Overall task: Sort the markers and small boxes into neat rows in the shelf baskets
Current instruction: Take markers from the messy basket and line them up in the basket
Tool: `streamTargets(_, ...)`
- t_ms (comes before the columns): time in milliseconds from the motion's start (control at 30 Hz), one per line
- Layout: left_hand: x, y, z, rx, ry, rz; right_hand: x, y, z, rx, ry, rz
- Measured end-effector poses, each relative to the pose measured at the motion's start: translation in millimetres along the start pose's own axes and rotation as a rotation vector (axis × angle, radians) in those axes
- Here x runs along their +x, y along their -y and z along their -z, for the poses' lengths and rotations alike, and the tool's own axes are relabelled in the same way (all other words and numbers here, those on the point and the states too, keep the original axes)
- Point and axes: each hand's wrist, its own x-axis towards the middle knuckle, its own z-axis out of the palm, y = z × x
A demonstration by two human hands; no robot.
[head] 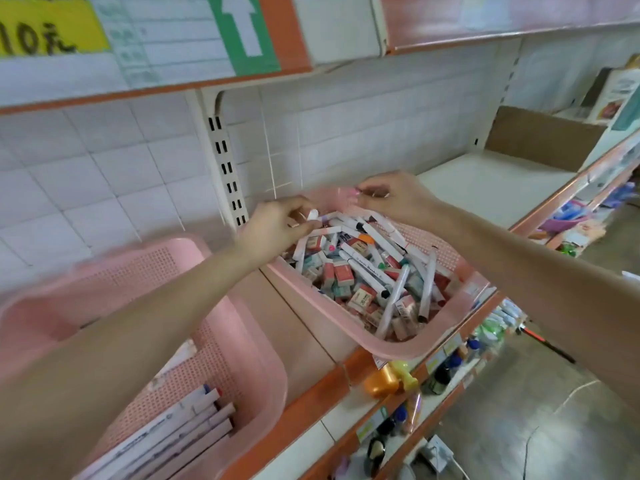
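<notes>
A pink basket [391, 348] on the shelf holds a jumbled heap of white markers [367, 271] and small boxes [341, 277]. My left hand [277, 226] is over the basket's far left corner and pinches a white marker [312, 215] by its end. My right hand [391, 197] hovers over the basket's back rim, fingers curled on a small pink-tipped thing [353, 192], blurred. A second pink basket [194, 341] at the left holds several markers laid side by side [173, 441] at its near end.
The orange-edged shelf [311, 393] carries both baskets. A bare white shelf stretch [485, 185] and a cardboard box [540, 136] lie to the right. Bottles and goods [391, 379] fill the lower shelves. The floor aisle [519, 410] is at the lower right.
</notes>
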Motion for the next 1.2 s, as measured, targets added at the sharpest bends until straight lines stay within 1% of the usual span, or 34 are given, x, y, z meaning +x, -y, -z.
streamTargets(133,-23.2,2.2,37.7,-0.164,-0.162,0.116,8.3,45.2,-16.2,0.178,-0.063,0.075)
streamTargets(200,-42.2,4.9,58.2,-0.248,-0.235,0.203,8.8,69.0,-29.9,0.296,-0.039,0.089)
streamTargets(267,-65.7,8.4,79.2,-0.291,-0.291,0.270,10.2,90.7,-48.8,0.338,-0.001,0.103)
streamTargets(367,-104.4,17.4,111.2,-0.326,-0.372,0.366,7.1,124.7,-82.5,0.425,0.122,0.142)
streamTargets(500,-157.5,31.4,148.7,-0.246,-0.448,0.453,-0.3,169.2,-124.7,0.489,0.321,0.196)
streamTargets(667,-213.3,37.1,176.9,-0.153,-0.529,0.543,-9.2,209.7,-161.3,0.368,0.586,0.269)
streamTargets(800,-241.0,38.0,187.8,-0.125,-0.550,0.576,-9.8,229.5,-181.1,0.325,0.673,0.277)
streamTargets(867,-245.6,35.1,187.9,-0.087,-0.523,0.565,-13.4,239.5,-184.6,0.333,0.681,0.324)
streamTargets(933,-244.6,31.0,184.5,-0.057,-0.480,0.558,-13.7,245.9,-187.0,0.385,0.635,0.392)
streamTargets(1000,-241.4,29.5,180.1,-0.060,-0.464,0.564,-12.0,250.4,-188.2,0.461,0.601,0.414)
streamTargets(1100,-236.9,30.4,173.7,-0.079,-0.459,0.579,-7.7,249.3,-185.5,0.552,0.526,0.404)
streamTargets(1200,-231.1,34.8,166.3,-0.077,-0.447,0.608,-5.6,239.3,-177.9,0.727,0.492,0.319)
